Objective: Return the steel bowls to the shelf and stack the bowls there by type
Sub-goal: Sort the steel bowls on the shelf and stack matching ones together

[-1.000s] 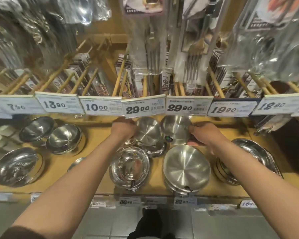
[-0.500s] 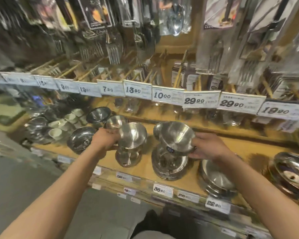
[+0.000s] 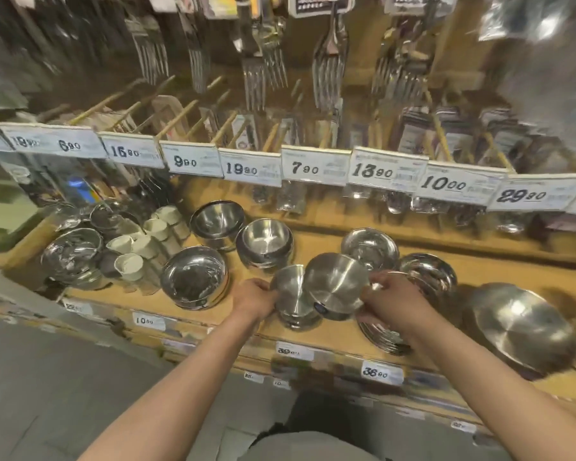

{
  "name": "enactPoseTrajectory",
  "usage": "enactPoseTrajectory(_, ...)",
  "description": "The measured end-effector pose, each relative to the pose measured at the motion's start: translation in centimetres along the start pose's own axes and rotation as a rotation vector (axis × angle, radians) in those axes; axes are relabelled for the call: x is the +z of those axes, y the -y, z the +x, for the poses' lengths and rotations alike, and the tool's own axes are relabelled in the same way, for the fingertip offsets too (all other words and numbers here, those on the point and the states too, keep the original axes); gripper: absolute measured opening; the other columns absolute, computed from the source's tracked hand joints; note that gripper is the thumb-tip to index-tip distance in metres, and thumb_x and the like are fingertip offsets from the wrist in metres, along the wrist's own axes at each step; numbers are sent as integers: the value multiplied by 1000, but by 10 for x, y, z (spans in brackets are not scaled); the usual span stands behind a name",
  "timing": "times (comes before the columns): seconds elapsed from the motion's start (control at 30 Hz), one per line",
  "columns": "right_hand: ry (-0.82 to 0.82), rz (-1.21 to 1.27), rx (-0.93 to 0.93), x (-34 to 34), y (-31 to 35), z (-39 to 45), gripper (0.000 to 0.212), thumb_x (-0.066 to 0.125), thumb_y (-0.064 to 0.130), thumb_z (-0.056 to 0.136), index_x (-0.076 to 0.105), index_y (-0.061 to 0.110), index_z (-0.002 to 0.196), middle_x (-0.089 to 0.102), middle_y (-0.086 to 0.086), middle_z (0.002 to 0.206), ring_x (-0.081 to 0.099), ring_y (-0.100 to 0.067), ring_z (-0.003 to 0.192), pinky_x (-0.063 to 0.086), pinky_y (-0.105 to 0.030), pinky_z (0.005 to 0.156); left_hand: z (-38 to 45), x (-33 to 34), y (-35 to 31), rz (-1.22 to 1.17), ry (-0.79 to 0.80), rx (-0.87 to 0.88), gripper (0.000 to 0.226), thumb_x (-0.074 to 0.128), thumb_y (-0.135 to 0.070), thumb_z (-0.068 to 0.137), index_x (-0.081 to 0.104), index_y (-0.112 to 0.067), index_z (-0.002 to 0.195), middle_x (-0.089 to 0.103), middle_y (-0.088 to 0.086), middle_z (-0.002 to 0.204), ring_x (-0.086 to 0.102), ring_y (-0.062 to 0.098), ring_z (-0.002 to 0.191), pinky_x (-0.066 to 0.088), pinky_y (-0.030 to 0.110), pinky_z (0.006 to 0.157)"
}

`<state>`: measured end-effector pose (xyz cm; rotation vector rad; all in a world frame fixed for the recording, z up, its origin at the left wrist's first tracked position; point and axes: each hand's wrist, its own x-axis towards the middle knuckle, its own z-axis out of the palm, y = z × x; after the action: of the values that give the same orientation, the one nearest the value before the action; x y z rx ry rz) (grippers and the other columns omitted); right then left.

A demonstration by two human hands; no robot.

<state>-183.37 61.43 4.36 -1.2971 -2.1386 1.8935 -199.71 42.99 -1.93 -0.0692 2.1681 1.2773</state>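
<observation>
My left hand (image 3: 255, 299) grips a small steel bowl (image 3: 290, 291), tilted on its side above the front of the wooden shelf (image 3: 333, 334). My right hand (image 3: 394, 299) holds a wider steel bowl (image 3: 335, 284), its bottom facing me and its edge overlapping the small one. Both are lifted just over a low steel bowl (image 3: 296, 322) standing on the shelf. Upright steel bowls stand close by: a large bowl (image 3: 195, 277) at the left, two deep bowls (image 3: 265, 244) (image 3: 217, 221) behind, and two more bowls (image 3: 369, 247) (image 3: 428, 271) to the right.
A stack of flat steel plates (image 3: 522, 327) lies at the right, another plate stack (image 3: 384, 337) under my right wrist. Small white cups (image 3: 130, 264) and more steel bowls (image 3: 72, 254) fill the left end. Price tags (image 3: 315, 166) line the rail above; packaged forks (image 3: 330, 61) hang overhead.
Both hands have drawn the two bowls out from the back of the shelf toward its front and brought them together. My view has swung to the left along the shelf.
</observation>
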Motion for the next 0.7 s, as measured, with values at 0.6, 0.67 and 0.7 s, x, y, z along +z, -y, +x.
enactPoseTrajectory(0.6, -144, 157, 123, 62, -7, -1, 35, 67, 6, 94, 58, 7, 127, 70, -19, 111, 77, -30, 81, 64, -30, 62, 24, -4, 12, 374, 137, 179, 21, 67, -19, 89, 54, -24, 74, 69, -2, 70, 68, 16, 72, 50, 29, 62)
enactPoseTrajectory(0.67, -142, 177, 120, 64, -9, 4, 29, 67, 5, 93, 60, 6, 121, 70, -20, 109, 76, -31, 80, 65, -39, 72, 24, -6, 10, 405, 151, 191, 22, 65, -19, 90, 53, -24, 72, 67, -2, 70, 66, 18, 76, 50, 30, 65)
enactPoseTrajectory(0.7, -141, 180, 117, 66, -9, 7, 25, 67, 4, 92, 61, 6, 117, 71, -20, 109, 77, -32, 80, 64, -44, 77, 24, -7, 9, 420, 161, 191, 22, 63, -18, 92, 54, -23, 73, 66, -1, 73, 66, 22, 83, 51, 31, 72)
